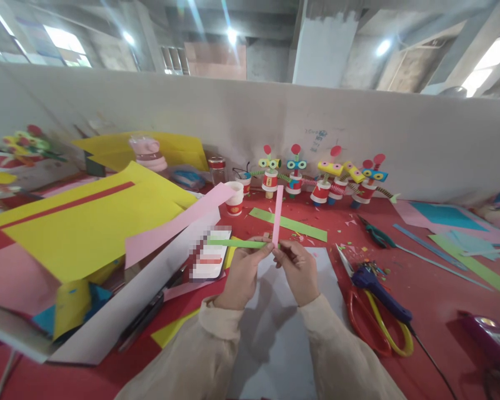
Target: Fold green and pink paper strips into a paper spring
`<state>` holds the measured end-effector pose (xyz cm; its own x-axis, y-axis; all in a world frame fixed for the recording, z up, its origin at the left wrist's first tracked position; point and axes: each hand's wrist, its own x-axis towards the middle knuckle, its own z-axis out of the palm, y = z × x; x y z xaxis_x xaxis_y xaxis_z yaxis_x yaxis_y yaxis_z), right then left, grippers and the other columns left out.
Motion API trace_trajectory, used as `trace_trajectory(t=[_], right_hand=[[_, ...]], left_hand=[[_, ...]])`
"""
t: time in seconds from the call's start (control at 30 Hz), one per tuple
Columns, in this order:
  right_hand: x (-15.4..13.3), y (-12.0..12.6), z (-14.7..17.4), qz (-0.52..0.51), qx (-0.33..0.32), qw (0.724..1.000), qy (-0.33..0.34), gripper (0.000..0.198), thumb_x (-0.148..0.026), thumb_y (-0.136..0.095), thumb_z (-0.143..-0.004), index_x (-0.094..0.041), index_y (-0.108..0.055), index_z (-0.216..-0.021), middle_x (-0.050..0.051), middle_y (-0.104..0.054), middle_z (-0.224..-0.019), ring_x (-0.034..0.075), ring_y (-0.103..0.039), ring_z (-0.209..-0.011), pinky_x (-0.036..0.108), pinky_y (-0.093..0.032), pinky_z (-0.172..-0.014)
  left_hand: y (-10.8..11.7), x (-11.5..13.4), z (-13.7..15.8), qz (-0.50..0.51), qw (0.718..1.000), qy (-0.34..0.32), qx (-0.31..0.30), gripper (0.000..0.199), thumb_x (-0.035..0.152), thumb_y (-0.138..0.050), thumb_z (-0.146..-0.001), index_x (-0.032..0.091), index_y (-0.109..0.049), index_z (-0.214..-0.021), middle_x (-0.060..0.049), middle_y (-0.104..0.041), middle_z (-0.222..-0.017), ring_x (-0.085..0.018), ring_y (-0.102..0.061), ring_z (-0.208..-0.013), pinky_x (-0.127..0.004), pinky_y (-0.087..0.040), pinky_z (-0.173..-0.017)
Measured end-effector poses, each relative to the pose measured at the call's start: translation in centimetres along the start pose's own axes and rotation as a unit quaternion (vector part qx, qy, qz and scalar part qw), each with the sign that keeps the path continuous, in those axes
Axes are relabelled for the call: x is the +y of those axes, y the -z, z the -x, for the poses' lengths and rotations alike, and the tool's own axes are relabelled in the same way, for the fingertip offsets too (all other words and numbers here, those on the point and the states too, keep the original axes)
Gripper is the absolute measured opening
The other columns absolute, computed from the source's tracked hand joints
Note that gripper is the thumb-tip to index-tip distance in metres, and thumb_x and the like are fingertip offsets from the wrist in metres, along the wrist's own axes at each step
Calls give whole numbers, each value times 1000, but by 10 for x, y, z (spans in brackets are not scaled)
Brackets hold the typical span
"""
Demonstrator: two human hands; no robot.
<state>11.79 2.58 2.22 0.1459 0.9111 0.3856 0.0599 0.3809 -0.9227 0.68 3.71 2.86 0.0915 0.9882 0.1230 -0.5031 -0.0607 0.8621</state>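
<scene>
Close together over a pale sheet, both my hands pinch two narrow paper strips where they cross. The pink paper strip stands up, pointing away from me. A green paper strip sticks out to the left past my left hand. My right hand has its thumb and fingertips closed at the foot of the pink strip. Fingertips cover the joint, so I cannot tell whether the strips are folded or stuck there. A wider green paper piece lies flat beyond my hands.
Red-handled scissors, a blue glue gun with a cord and green-handled pliers lie at right. A phone and a white box with yellow sheets are left. Paper-cup figures and stacked cups stand behind.
</scene>
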Motion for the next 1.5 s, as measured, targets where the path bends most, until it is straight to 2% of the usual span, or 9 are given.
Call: trace_trajectory(t=[0.27,0.43,0.6,0.77,0.9,1.03,1.27,1.37,1.5], right_hand=[[-6,-2,3,-74,3,997,-24,20,-31,-62,-77,-19,-63,-92,1,-62,-73,12,-59,-59,26,-52,-54],[-7,-2,1,-48,18,997,-62,16,-32,-62,-76,-17,-62,-83,-1,-60,-64,10,-57,-53,23,-50,-49],[-8,-1,-2,-45,21,995,-85,16,-33,-62,-74,-17,-59,-73,-3,-57,-58,9,-55,-49,21,-45,-45],[-6,2,-5,-78,22,991,-106,17,-33,-63,-73,-17,-59,-73,-3,-57,-54,8,-51,-46,21,-43,-45],[-9,3,-5,-94,29,988,-121,19,-34,-65,-71,-16,-59,-72,-3,-58,-53,8,-50,-45,20,-41,-44],[-12,0,-4,-85,26,990,-111,21,-35,-66,-70,-16,-58,-70,-3,-57,-54,8,-52,-46,20,-42,-42],[-8,-1,-4,-118,18,986,-117,20,-33,-70,-65,-17,-59,-71,-3,-59,-53,10,-53,-44,21,-41,-40],[-10,1,-4,-111,5,988,-106,17,-30,-70,-65,-17,-62,-73,-3,-59,-54,10,-53,-46,22,-43,-43],[-13,4,-2,-109,-8,989,-101,16,-29,-68,-68,-17,-65,-78,-2,-61,-58,10,-54,-51,23,-44,-47]], left_hand=[[-5,5,3,-47,998,-21,33,14,25,-68,-69,15,-63,-78,-2,-62,-76,-14,-56,-74,-28,-44,-71],[-10,10,4,-107,993,-16,52,14,27,-67,-69,15,-63,-75,-2,-62,-72,-15,-57,-71,-28,-44,-68],[-11,10,6,-197,978,-50,49,10,26,-63,-72,17,-63,-73,-1,-61,-69,-15,-56,-69,-27,-44,-67],[-6,8,5,-155,987,-41,10,13,24,-64,-72,18,-62,-83,-3,-64,-84,-16,-57,-78,-29,-45,-74],[0,6,3,-110,994,-25,-14,11,26,-63,-73,18,-65,-81,-5,-65,-85,-18,-57,-83,-32,-44,-80],[4,1,1,-67,998,7,-11,13,24,-70,-66,19,-68,-77,-4,-66,-80,-18,-58,-78,-32,-45,-75],[4,3,-3,-18,996,86,3,15,22,-76,-60,16,-67,-70,0,-63,-64,-9,-53,-57,-23,-41,-59],[5,5,-5,-40,995,91,20,18,23,-77,-57,16,-66,-69,0,-62,-62,-9,-53,-57,-22,-39,-57],[6,8,-5,-30,995,95,27,19,23,-78,-56,15,-66,-68,0,-63,-65,-11,-56,-62,-24,-41,-61]])
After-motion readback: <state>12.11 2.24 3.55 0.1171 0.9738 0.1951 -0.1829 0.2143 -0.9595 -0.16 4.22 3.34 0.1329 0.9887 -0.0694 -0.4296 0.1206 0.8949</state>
